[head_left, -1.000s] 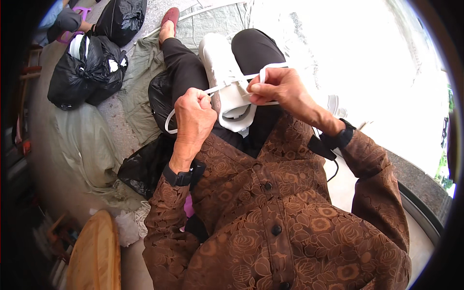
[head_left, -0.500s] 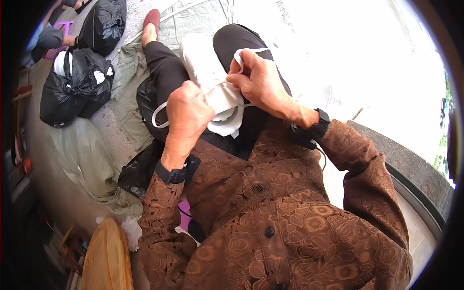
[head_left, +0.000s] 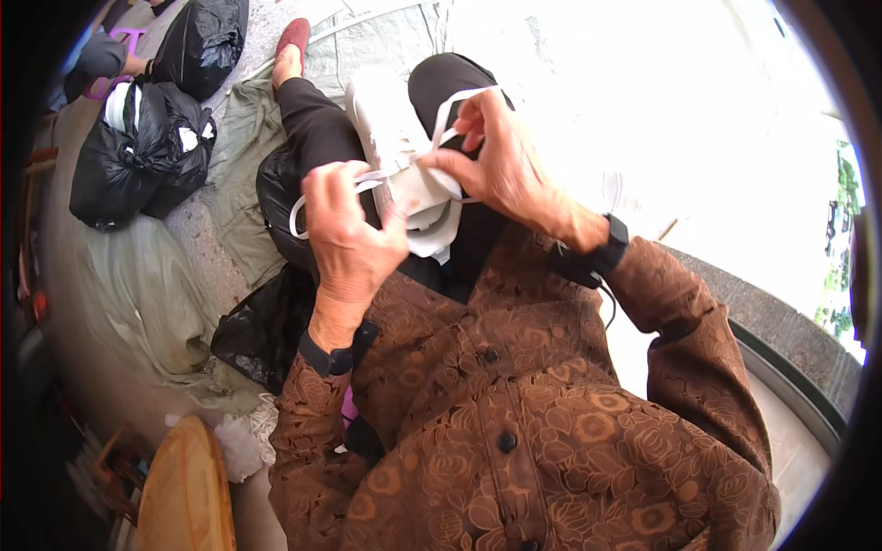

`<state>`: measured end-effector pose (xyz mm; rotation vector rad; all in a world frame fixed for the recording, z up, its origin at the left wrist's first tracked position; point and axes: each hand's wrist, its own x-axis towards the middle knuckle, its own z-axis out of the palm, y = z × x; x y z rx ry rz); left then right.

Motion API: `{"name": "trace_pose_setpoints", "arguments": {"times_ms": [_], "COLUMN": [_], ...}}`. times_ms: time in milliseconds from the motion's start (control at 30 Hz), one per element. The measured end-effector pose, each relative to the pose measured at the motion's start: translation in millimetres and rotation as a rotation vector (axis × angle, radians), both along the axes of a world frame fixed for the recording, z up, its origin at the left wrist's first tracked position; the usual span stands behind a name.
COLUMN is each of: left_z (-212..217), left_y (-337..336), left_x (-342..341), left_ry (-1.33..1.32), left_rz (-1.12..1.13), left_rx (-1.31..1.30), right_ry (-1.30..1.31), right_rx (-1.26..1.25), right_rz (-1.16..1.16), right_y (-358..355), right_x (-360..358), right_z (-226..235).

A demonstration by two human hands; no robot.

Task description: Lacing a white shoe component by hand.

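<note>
With its toe toward the top of the frame and its opening toward the wearer, a white shoe (head_left: 377,115) lies just above the centre, between the dark-trousered legs (head_left: 317,119). Its long axis runs steeply, leaning slightly from upper left to lower right, and passes between the two hands. White laces (head_left: 372,176) cross over its tongue (head_left: 411,195) and loop out on either side.

The left hand (head_left: 349,230) is at the shoe's left, thumb spread from its fingers, with lace at the fingertips; whether they grip it, I cannot tell. The right hand (head_left: 510,174) comes from the right and seems nearer the lace crossing, its thumb almost there, fingers curled by a raised loop; a firm pinch cannot be made out.

Farther out, black bags (head_left: 119,165) sit at upper left, a red shoe (head_left: 294,37) near the top, a brown patterned jacket (head_left: 570,450) below, and a wooden board (head_left: 188,487) at lower left.
</note>
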<state>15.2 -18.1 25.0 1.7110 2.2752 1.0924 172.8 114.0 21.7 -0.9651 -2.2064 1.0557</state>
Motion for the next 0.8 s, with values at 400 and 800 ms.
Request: {"name": "trace_pose_setpoints", "arguments": {"times_ms": [400, 800], "left_z": [-22.8, -17.4], "left_y": [-9.8, -11.9], "left_x": [-6.7, -4.4], "left_ry": [-0.098, -0.586], "left_rz": [-0.031, 0.196], "left_rx": [0.018, -0.059], "right_ry": [-0.751, -0.723], "right_rx": [0.671, 0.845], "right_rz": [0.582, 0.591], "right_y": [-9.3, -12.8], "right_x": [-22.4, -39.2], "right_z": [10.3, 11.2]}}
